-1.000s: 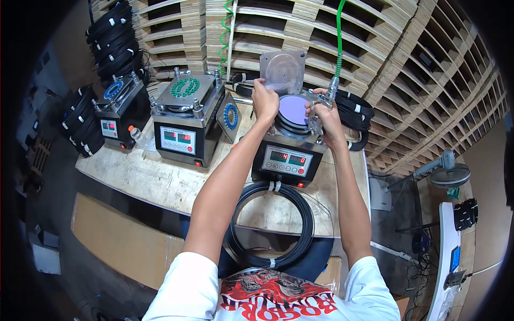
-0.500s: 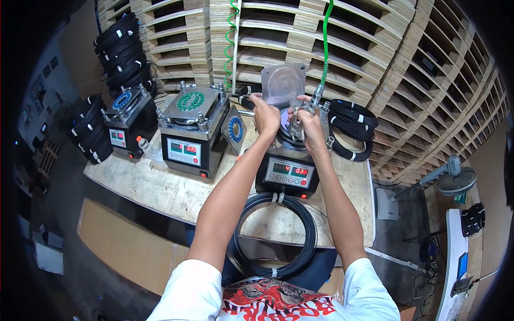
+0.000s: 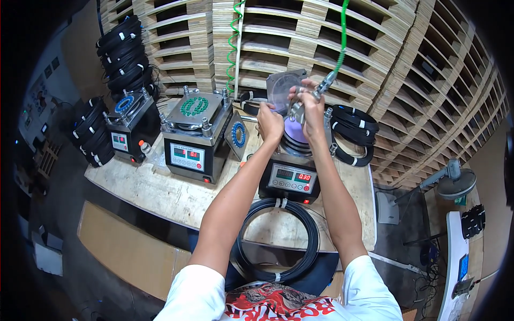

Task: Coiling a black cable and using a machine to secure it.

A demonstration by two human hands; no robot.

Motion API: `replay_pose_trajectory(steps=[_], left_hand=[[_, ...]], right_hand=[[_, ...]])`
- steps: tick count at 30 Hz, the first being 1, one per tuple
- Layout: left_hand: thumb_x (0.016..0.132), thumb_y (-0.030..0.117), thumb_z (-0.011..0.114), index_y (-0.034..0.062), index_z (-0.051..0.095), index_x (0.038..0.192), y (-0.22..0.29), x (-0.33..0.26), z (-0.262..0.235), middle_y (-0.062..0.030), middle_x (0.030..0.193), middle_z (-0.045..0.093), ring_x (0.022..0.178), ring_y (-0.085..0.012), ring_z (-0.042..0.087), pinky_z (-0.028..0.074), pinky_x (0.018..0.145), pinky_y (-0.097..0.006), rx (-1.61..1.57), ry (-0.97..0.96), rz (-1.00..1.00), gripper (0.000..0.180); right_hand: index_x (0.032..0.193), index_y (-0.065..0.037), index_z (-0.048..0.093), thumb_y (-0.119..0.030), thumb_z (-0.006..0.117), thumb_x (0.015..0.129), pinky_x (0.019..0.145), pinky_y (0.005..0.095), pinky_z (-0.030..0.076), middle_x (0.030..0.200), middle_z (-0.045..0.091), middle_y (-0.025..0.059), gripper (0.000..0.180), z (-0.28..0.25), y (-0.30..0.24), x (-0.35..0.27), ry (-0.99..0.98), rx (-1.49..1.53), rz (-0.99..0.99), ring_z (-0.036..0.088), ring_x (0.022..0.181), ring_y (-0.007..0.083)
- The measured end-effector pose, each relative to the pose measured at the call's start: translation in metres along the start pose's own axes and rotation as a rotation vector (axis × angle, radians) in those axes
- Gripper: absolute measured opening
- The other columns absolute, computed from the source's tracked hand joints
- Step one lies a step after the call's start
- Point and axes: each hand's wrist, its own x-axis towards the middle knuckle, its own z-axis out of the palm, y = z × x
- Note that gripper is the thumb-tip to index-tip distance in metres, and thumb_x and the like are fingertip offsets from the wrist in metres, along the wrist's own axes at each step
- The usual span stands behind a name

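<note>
My right hand point(image 3: 310, 109) is wrapped round a metal air blow gun point(image 3: 298, 111), held above the nearest bench machine point(image 3: 290, 179). A green hose point(image 3: 339, 59) runs up from the gun. Below the gun, a round purple pad point(image 3: 294, 131) shows on the machine's top, partly covered by my right hand and wrist. My left hand point(image 3: 271, 123) is closed, left of the pad, with its fingertips hidden from me. Behind both hands a square, clear-looking plate point(image 3: 278, 88) stands tilted; my right fingers cover part of it. Whether my left hand grips that plate cannot be made out.
Two similar machines stand left, one with a green-ringed plate point(image 3: 194, 106), one with a blue-ringed plate point(image 3: 125, 102). Another blue-ringed plate point(image 3: 238, 134) leans beside the middle machine. A black cable coil point(image 3: 315, 235) overhangs the table's front edge. Stacked pallets point(image 3: 267, 37) rise behind.
My right hand has lifted the air blow gun up and away from the machine, showing more of the purple pad. The square plate now appears more tilted. My left hand has shifted slightly right and nearer.
</note>
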Motion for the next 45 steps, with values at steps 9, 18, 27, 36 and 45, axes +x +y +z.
replay_pose_trajectory(steps=[9,18,27,36,45], left_hand=[[0.084,0.003,0.052,0.0099,0.062,0.118,0.000,0.000,0.002,-0.0142,0.118,0.062,0.114,-0.0350,0.058,0.044,0.092,-0.052,0.065,-0.090,0.050,0.037],[0.084,0.005,0.054,0.0069,0.060,0.121,0.008,-0.004,0.005,-0.0147,0.125,0.058,0.118,-0.0341,0.056,0.041,0.098,-0.052,0.069,-0.137,0.077,0.038],[0.079,0.006,0.060,0.0068,0.053,0.123,0.010,-0.005,-0.009,-0.0211,0.128,0.052,0.123,-0.0411,0.049,0.040,0.101,-0.051,0.092,-0.105,0.171,0.045],[0.069,0.023,0.079,0.0129,0.063,0.116,0.078,-0.001,-0.042,-0.0100,0.142,0.047,0.139,-0.0328,0.035,0.032,0.112,-0.053,0.741,-0.741,1.476,0.051],[0.068,0.038,0.081,0.0153,0.058,0.128,0.094,0.002,-0.021,-0.0068,0.143,0.048,0.140,-0.0302,0.036,0.035,0.111,-0.055,1.037,-0.962,1.658,0.068]], right_hand=[[0.116,-0.004,0.052,-0.002,0.051,0.088,0.072,0.0294,0.054,0.091,0.065,0.0106,0.028,-0.036,-0.008,0.007,0.023,-0.073,0.044,0.063,0.077,0.0148],[0.102,-0.001,0.061,-0.003,0.052,0.087,0.073,0.0275,0.053,0.089,0.065,0.0076,0.018,-0.088,0.022,0.036,0.153,-0.281,-0.187,0.063,0.078,0.0130],[0.112,-0.002,0.058,-0.003,0.053,0.086,0.079,0.0275,0.053,0.099,0.067,0.0132,0.026,-0.091,-0.046,0.016,-0.009,-0.181,0.128,0.066,0.088,0.0158],[0.113,-0.003,0.057,-0.007,0.052,0.089,0.078,0.0245,0.052,0.098,0.067,0.0116,0.025,-0.124,-0.088,-0.033,-0.043,-0.357,0.205,0.066,0.086,0.0127],[0.115,-0.004,0.056,-0.005,0.052,0.088,0.075,0.0247,0.053,0.097,0.065,0.0110,0.027,-0.139,-0.100,-0.051,-0.006,-0.297,0.233,0.066,0.085,0.0129]])
